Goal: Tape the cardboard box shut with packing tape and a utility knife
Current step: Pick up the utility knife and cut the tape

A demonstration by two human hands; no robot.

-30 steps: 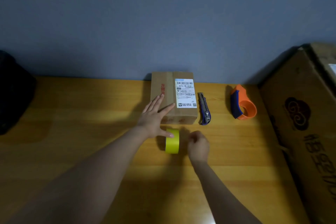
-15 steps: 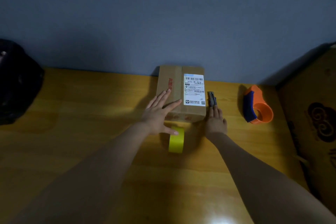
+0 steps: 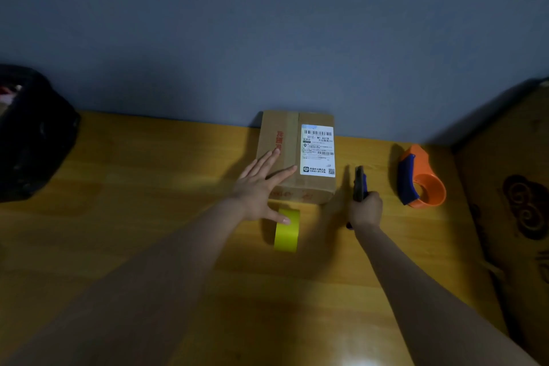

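Note:
A small cardboard box [image 3: 309,187] with a white shipping label lies against the wall on the wooden table [image 3: 148,217]. My left hand [image 3: 261,187] rests flat on its near left corner, fingers spread, with the thumb touching a yellow roll of tape [image 3: 286,232] that stands on edge just in front of the box. My right hand [image 3: 365,211] is closed around the handle of a dark utility knife [image 3: 360,183], to the right of the box. The knife's tip points away from me. Whether its blade is out I cannot tell.
An orange and blue tape dispenser [image 3: 420,181] lies to the right of the knife. A large cardboard box [image 3: 511,202] stands along the table's right edge. A dark bag [image 3: 32,134] sits at the far left. The grey wall closes off the back.
My right hand left the tape roll, reached to the knife beside the box and closed around its handle, lifting it. My left hand has stayed on the box.

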